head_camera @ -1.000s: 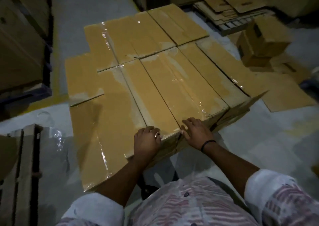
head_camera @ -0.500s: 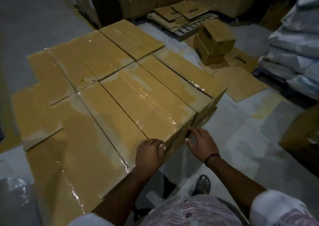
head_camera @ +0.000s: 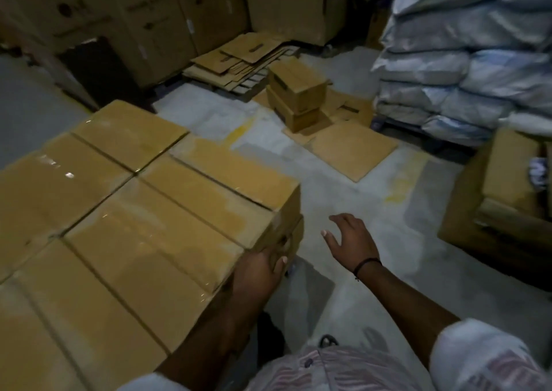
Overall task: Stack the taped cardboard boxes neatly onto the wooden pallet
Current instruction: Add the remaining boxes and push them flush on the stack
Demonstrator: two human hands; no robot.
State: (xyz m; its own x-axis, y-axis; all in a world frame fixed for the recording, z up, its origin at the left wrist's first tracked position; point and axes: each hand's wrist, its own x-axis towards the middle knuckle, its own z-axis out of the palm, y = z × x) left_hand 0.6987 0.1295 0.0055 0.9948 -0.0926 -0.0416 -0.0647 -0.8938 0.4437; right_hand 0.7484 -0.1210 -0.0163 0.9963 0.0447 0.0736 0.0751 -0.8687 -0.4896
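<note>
Your left hand grips the near right corner of the stack of taped boxes. Its fingers are curled against the end face just under the top edge, and the thumb lies along the cardboard. Your right hand hangs just right of the stack, apart from it. Its fingers are spread and slack, holding nothing, over the concrete floor. A black band circles that wrist.

The stack shows a flat top layer of boxes packed edge to edge, with glossy tape catching the dim light. What the stack stands on is hidden.

Beyond the stack's far right corner, two small cartons sit one on the other, the upper one skewed. Between them and the stack a loose cardboard sheet lies flat on the floor. Behind the small cartons, flattened cartons are piled on a slatted base. Tall printed cartons form a wall behind the stack. Well to the right of the stack, pale sacks are piled high. Nearer you on that side sits a brown box, partly cut off by the frame edge. Your white, patterned sleeves fill the bottom of the view.
</note>
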